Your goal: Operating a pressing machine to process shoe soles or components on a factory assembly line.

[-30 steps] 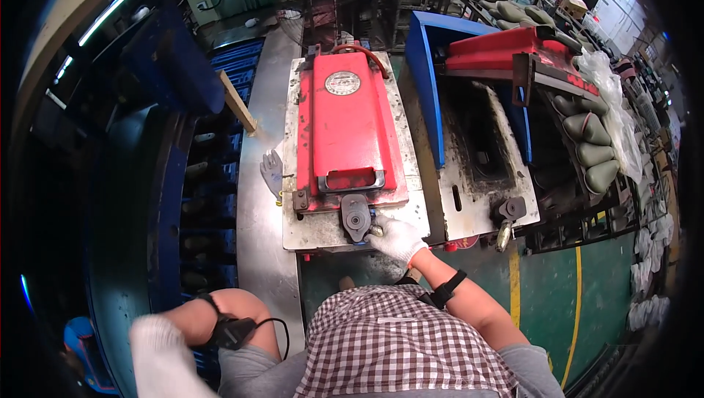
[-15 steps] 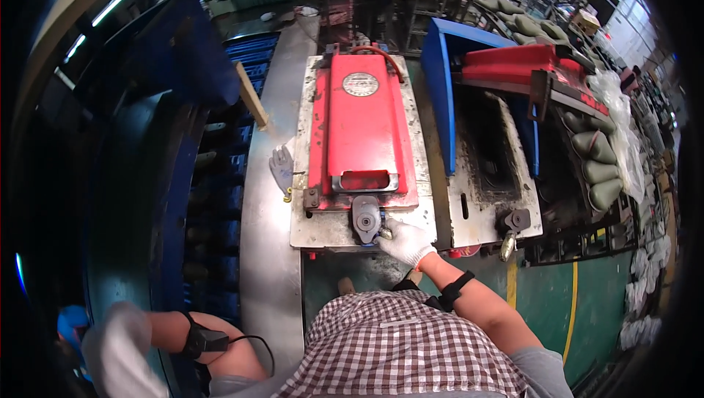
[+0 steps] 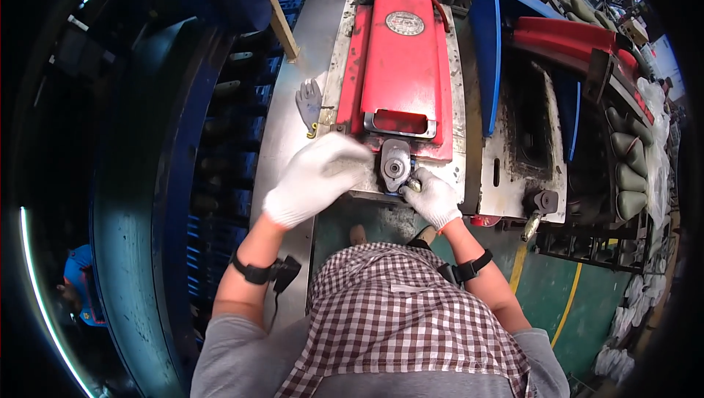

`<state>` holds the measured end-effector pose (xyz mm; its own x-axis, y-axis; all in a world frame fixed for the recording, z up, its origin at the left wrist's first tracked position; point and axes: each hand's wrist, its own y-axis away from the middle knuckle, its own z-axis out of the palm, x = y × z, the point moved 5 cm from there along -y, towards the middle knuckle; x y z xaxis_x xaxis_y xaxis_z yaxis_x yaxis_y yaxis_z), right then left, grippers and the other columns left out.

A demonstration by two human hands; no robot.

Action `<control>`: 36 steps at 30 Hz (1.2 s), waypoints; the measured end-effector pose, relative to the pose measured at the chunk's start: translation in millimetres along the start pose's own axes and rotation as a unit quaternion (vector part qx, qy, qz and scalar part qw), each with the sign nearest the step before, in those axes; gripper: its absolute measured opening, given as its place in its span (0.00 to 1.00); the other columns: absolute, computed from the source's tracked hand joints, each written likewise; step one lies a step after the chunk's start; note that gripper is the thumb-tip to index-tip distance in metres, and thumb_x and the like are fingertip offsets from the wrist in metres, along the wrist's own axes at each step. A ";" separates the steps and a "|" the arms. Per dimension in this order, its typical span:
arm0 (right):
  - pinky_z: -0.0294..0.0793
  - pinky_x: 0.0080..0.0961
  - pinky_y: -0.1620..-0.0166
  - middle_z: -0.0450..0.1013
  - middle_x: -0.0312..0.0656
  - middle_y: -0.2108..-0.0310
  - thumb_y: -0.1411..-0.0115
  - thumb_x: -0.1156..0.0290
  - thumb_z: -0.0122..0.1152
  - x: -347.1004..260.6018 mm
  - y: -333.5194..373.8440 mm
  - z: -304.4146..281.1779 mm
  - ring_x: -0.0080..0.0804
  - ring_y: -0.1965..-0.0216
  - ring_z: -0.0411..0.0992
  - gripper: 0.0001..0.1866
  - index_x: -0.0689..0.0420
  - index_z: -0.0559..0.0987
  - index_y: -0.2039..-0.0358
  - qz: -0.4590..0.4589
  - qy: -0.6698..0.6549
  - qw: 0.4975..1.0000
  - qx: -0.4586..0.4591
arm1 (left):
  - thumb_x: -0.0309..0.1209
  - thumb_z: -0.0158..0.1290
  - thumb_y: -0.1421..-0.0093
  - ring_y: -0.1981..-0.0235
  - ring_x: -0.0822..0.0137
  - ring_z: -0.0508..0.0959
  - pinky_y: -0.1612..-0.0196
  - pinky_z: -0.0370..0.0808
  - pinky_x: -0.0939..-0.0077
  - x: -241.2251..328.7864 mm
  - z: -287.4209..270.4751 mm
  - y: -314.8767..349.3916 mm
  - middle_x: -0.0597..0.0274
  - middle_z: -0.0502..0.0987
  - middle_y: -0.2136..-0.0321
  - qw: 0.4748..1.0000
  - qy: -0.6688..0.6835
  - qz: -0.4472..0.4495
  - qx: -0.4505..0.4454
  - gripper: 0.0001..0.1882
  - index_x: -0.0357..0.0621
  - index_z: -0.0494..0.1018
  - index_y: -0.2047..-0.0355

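Grey metal latch plate, rounded, with a round central bolt and worn surface, mounted just left of the grip at the front edge of the pale, stained metal base plate. Short brass-coloured metal handle at the latch plate's right side, partly hidden; held in the white-gloved right hand, fingers closed on it. Left of the grip, near the latch plate: white-gloved left hand, blurred; cannot tell finger closure or contact.

Beyond the grip: glossy red metal cover, scuffed, with a dark-framed recess at the near end. On its far end: round silver label, ring of dark printing, too small to read.

Farther left: grey work glove on a sheet-steel surface. Right of the grip: blue metal panel and tilted red metal lid.

Compared with half a second earlier: left hand brought up from the lower left, beside the body; right hand unchanged on the handle; cover higher and farther right in view.
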<state>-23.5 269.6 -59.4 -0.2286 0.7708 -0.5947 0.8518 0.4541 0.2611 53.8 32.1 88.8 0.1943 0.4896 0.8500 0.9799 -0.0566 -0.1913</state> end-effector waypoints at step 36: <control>0.77 0.39 0.50 0.81 0.50 0.61 0.45 0.63 0.71 33.3 -8.3 14.0 0.45 0.57 0.80 0.18 0.58 0.81 0.56 -0.069 -0.030 0.995 0.070 | 0.39 0.62 0.46 0.54 0.53 0.82 0.48 0.77 0.55 -65.0 119.1 -66.4 0.56 0.82 0.59 0.953 -0.213 0.187 0.106 0.17 0.48 0.79 0.58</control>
<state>-31.6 285.3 -92.0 -0.3239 0.6755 -0.6624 0.8723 0.4843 0.0673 -29.3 107.7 -12.2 0.4472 0.7811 0.4357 0.8065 -0.1416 -0.5740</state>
